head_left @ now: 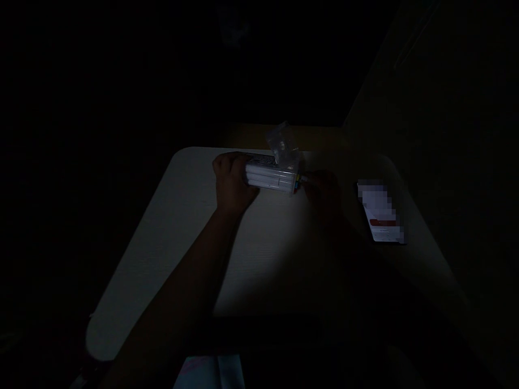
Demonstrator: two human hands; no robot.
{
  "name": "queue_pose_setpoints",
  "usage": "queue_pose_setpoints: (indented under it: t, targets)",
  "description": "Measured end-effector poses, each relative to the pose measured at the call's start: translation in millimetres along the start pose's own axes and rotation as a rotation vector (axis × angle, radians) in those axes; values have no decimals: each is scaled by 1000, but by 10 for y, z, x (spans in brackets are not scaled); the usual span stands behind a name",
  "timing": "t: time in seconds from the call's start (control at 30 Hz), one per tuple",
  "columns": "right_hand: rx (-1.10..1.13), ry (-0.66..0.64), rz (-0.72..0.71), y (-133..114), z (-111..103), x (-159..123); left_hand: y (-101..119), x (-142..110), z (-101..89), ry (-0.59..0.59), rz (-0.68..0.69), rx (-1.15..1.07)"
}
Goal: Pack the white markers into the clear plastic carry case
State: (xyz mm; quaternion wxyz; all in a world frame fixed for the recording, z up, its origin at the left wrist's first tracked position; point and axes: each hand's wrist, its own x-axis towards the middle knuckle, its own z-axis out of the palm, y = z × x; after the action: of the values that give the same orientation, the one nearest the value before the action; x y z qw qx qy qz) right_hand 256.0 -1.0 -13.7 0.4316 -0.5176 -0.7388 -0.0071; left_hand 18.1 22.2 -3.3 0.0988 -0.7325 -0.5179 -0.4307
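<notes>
A clear case of white-barrelled markers (267,177) lies on its side at the far part of the table, with coloured ends at its right end. My left hand (233,181) is wrapped round the left end of the case. A crinkled piece of clear plastic (283,141) sticks up from the top of the case near its right end. In deep shadow, my right hand (324,189) is at the coloured ends with its fingers drawn together. A small pale piece shows at its fingertips, too dark to name.
The pale table (162,227) has rounded corners. A phone (381,213) with a lit screen lies to the right of my right hand. At the bottom edge, light-coloured fabric (211,371) shows. The surroundings are almost black.
</notes>
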Motion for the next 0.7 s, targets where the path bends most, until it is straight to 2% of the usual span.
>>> queue_pose_setpoints:
  t: [0.23,0.43,0.6,0.7]
  targets:
    - [-77,-54,9,-44,-22,-15,17,-5,3,14,13,3]
    - [-187,-136,-17,-94,-65,11,9,2,-2,-10,15,-9]
    - [-274,-223,20,-137,-77,24,9,6,6,10,37,3]
    - [-331,-222,28,-174,-84,3,7,13,14,8,48,5]
